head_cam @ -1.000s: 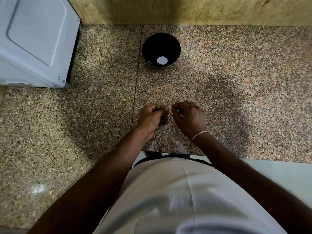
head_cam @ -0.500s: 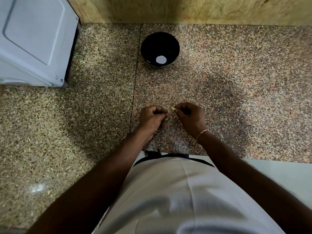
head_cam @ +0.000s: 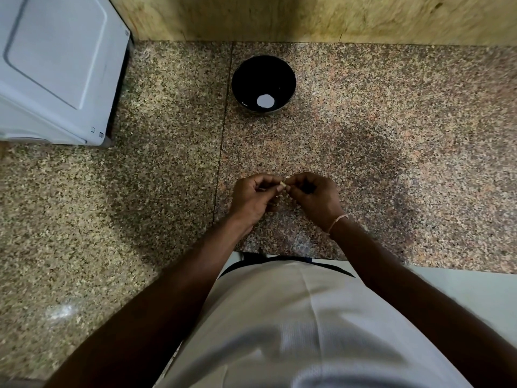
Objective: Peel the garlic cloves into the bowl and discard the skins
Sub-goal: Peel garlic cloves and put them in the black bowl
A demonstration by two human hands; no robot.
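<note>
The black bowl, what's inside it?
Inside the black bowl only a round white spot shows at the bottom, maybe a reflection. No garlic cloves are visible; nothing covers the inside.

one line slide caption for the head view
Both hands, left and right, pinch a garlic clove over the granite counter, black bowl beyond.

Both bare forearms reach forward and converge. The left hand (head_cam: 253, 198) and right hand (head_cam: 314, 197) meet fingertip to fingertip, fingers curled, pinching a small pale garlic clove (head_cam: 284, 182) between them. A thin band circles the right wrist.
</note>
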